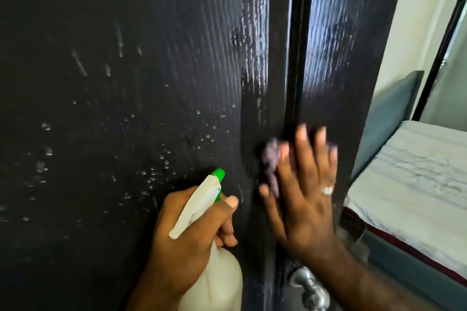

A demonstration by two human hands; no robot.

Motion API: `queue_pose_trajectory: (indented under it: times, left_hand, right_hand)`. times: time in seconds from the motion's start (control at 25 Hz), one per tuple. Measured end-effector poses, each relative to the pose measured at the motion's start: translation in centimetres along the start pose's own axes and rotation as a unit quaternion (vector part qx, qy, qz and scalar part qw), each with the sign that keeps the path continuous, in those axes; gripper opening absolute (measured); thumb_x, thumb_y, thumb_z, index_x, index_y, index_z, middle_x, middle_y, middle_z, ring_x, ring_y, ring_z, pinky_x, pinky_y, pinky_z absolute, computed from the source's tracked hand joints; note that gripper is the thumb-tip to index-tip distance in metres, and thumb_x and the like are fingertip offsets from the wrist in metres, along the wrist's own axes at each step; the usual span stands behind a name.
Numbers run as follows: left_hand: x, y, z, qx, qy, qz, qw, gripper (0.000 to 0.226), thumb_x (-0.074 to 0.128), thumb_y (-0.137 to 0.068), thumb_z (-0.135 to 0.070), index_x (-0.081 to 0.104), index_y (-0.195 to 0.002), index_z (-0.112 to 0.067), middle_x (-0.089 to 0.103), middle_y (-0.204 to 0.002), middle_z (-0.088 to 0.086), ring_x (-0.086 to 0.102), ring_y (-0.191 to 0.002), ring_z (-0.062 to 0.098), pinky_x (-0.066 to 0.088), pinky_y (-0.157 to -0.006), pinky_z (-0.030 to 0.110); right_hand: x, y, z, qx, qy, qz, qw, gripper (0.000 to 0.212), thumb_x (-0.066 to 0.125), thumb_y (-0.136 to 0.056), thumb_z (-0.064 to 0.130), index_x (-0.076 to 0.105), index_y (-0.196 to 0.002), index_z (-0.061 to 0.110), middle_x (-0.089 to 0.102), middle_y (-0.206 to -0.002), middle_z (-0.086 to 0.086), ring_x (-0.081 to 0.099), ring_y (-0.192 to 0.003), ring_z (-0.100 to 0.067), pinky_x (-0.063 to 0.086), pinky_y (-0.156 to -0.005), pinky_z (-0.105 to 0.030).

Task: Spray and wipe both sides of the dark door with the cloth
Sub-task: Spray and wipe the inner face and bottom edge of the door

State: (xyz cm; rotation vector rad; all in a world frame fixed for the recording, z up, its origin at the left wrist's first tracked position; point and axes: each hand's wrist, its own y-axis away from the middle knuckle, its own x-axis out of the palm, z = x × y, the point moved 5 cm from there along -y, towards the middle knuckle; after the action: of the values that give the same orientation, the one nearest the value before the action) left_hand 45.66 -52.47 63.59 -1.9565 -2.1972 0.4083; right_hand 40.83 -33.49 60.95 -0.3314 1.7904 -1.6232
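Against the dark door (126, 83), close-up head view, both hands are up.

Left hand (192, 232): grip wrapped around the neck of a white spray bottle (214, 275), one finger hooked over the front near the trigger. White spray head with green nozzle (219, 174) points up and away at the door face. Bottle body sits low in frame, just left of the door's vertical groove.

Right hand (303, 197): fingers straight and spread, palm pressing a purple cloth (271, 159) flat onto the door. Cloth bunched under the fingers and sticking out on the thumb side; it is blurred. Grip here is not clenched, just flat pressure on the cloth. Ring (327, 190) on one finger.

Door state: droplets and run streaks scattered over the left panel, thickest just above and left of the nozzle. Glossy wet sheen in vertical grain lines either side of the groove, upper middle. Cloth sits at the groove, toward the door's right edge, above a metal door handle (308, 288) at the bottom of frame.

Past the door's right edge: a bed (414, 184) with a pale rumpled sheet, a blue-grey padded headboard (389, 118), and a light wall (414, 20). Can't tell from this view which side of the door is facing the camera.
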Motion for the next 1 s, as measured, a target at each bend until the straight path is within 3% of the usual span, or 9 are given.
queue_pose_trajectory:
  times: [0.16, 0.24, 0.32, 0.4, 0.64, 0.72, 0.88, 0.96, 1.0]
  left_hand:
    - [0.4, 0.8, 1.3, 0.024, -0.035, 0.037, 0.998, 0.029, 0.072, -0.084, -0.026, 0.067, -0.069, -0.002, 0.065, -0.062, 0.021, 0.067, -0.056, 0.041, 0.051, -0.052, 0.025]
    - [0.7, 1.2, 1.7, 0.03, -0.04, 0.036, 0.998, 0.028, 0.072, -0.085, -0.024, 0.068, -0.07, -0.001, 0.066, -0.062, 0.02, 0.068, -0.056, 0.039, 0.052, -0.052, 0.025]
    - [1.0, 1.2, 2.2, 0.025, -0.039, 0.024, 0.999, 0.026, 0.071, -0.084, -0.024, 0.068, -0.07, -0.003, 0.065, -0.06, 0.017, 0.067, -0.053, 0.033, 0.054, -0.052, 0.03]
    - [0.9, 1.3, 3.0, -0.003, -0.012, -0.006, 1.0, 0.022, 0.072, -0.08, -0.025, 0.069, -0.07, -0.005, 0.064, -0.061, 0.017, 0.063, -0.052, 0.03, 0.054, -0.054, 0.039]
    - [0.9, 2.6, 5.4, -0.025, -0.048, 0.033, 0.998, 0.027, 0.083, -0.078, -0.02, 0.067, -0.066, -0.002, 0.059, -0.057, 0.025, 0.061, -0.049, 0.035, 0.049, -0.048, 0.03]
    - [1.4, 2.8, 6.3, -0.036, -0.053, 0.041, 0.997, 0.028, 0.08, -0.078, -0.02, 0.066, -0.067, 0.001, 0.058, -0.057, 0.026, 0.061, -0.048, 0.034, 0.05, -0.046, 0.027]
    - [3.4, 2.7, 7.8, -0.066, -0.013, 0.044, 0.997, 0.025, 0.082, -0.085, -0.007, 0.066, -0.089, 0.012, 0.061, -0.061, 0.022, 0.06, -0.049, 0.031, 0.053, -0.048, 0.026]
    - [4.2, 2.6, 8.2, -0.071, -0.016, 0.052, 0.996, 0.026, 0.084, -0.086, -0.005, 0.066, -0.093, 0.011, 0.062, -0.062, 0.019, 0.061, -0.05, 0.03, 0.053, -0.05, 0.025]
    - [4.4, 2.5, 8.4, -0.069, -0.024, 0.056, 0.996, 0.028, 0.085, -0.085, -0.01, 0.066, -0.092, 0.01, 0.063, -0.061, 0.017, 0.062, -0.049, 0.029, 0.052, -0.05, 0.025]
  right_hand:
    - [0.9, 7.3, -0.6, -0.1, 0.059, 0.105, 0.988, 0.075, 0.069, -0.098, 0.028, 0.037, -0.164, 0.013, 0.02, -0.177, -0.016, 0.019, -0.163, -0.047, 0.024, -0.124, -0.073]
    - [-0.9, 1.6, 0.1, -0.096, 0.036, 0.019, 0.995, 0.062, 0.068, -0.101, 0.022, 0.05, -0.159, 0.012, 0.029, -0.173, -0.021, 0.023, -0.161, -0.047, 0.018, -0.127, -0.069]
    - [-2.1, -5.2, 0.1, 0.003, 0.003, -0.068, 0.998, 0.054, 0.066, -0.102, 0.021, 0.056, -0.154, 0.008, 0.033, -0.168, -0.025, 0.025, -0.16, -0.049, 0.017, -0.128, -0.069]
    - [-1.4, -6.7, 1.2, 0.031, -0.033, -0.084, 0.995, 0.056, 0.066, -0.103, 0.021, 0.052, -0.155, 0.006, 0.033, -0.168, -0.025, 0.023, -0.159, -0.05, 0.016, -0.127, -0.071]
    - [0.2, 11.3, -3.4, -0.233, 0.063, 0.188, 0.952, 0.063, 0.063, -0.106, 0.043, 0.044, -0.164, 0.028, 0.028, -0.177, -0.009, 0.025, -0.163, -0.035, 0.011, -0.133, -0.056]
    - [-1.7, 10.4, -7.0, -0.19, 0.073, 0.148, 0.968, 0.056, 0.063, -0.103, 0.04, 0.05, -0.158, 0.037, 0.03, -0.174, -0.014, 0.028, -0.161, -0.04, 0.019, -0.129, -0.063]
    - [-4.1, 9.3, -9.4, 0.062, 0.052, 0.004, 0.997, 0.054, 0.077, -0.094, 0.024, 0.063, -0.144, 0.037, 0.042, -0.156, -0.025, 0.042, -0.14, -0.046, 0.043, -0.108, -0.065]
    - [-2.1, 11.6, -6.0, 0.147, 0.011, -0.001, 0.989, 0.05, 0.07, -0.098, 0.026, 0.061, -0.146, 0.035, 0.042, -0.147, -0.021, 0.046, -0.131, -0.045, 0.045, -0.108, -0.058]
    - [-0.8, 13.2, -3.7, 0.116, -0.003, 0.035, 0.993, 0.045, 0.066, -0.101, 0.029, 0.062, -0.146, 0.036, 0.043, -0.144, -0.018, 0.047, -0.128, -0.043, 0.046, -0.108, -0.054]
